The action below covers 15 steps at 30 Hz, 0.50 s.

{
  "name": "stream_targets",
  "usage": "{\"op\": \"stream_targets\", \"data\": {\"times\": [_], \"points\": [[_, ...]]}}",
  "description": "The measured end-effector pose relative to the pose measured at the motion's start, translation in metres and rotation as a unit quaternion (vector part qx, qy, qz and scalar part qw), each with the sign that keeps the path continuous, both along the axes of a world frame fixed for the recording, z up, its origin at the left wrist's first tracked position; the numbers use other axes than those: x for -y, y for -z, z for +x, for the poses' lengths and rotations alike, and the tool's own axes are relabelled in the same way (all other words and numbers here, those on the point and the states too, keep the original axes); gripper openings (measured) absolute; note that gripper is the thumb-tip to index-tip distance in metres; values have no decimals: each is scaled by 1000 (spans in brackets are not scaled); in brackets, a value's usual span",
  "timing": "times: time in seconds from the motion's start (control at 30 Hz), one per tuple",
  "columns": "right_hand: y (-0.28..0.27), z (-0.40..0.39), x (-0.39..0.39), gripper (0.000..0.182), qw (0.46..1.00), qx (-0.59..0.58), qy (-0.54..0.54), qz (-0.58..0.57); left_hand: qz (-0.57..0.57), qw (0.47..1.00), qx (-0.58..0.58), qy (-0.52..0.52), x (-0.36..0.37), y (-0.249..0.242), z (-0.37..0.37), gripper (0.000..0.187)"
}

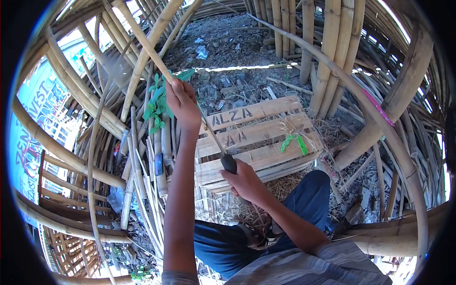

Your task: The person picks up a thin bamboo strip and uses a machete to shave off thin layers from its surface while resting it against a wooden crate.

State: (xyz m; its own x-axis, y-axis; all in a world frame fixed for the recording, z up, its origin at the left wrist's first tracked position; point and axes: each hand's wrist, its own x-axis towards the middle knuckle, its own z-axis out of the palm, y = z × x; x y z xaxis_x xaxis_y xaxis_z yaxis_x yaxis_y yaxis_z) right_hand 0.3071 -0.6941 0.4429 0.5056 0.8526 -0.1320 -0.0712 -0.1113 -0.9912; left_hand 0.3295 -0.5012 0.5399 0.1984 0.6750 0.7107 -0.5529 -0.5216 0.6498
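My left hand (184, 105) is raised and closed around a bamboo stick (149, 46), which slants up and to the left from my fist. In my right hand (247, 181), lower and closer to my knees, is a knife (229, 164), gripped by its black handle. Its long narrow blade points up and left, toward the underside of my left hand. Whether the blade touches the stick cannot be made out. Below both hands lies a slatted wooden crate (266, 127) with dark lettering. Two bright green objects (302, 145) rest on its right part beside dry fibres.
Bamboo poles (332, 52) stand around me, and a long curved pole (351, 83) arches along the right. A dark phone-like object (158, 164) lies on bamboo pieces at left, below a leafy plant (156, 107). Straw and rubble cover the ground. My bent knee (311, 190) is near the crate.
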Motion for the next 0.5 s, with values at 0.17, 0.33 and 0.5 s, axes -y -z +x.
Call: {"op": "stream_targets", "data": {"times": [0.17, 0.33, 0.5], "points": [[9, 5, 3, 26, 998, -58, -14, -12, 6, 1000, -3, 17, -4, -2, -2, 34], [-19, -5, 5, 30, 998, 0, 25, 51, 12, 1000, -3, 4, -6, 1, 1, 34], [-4, -12, 3, 23, 1000, -6, 6, 8, 3, 1000, 13, -6, -9, 3, 1, 33]]}}
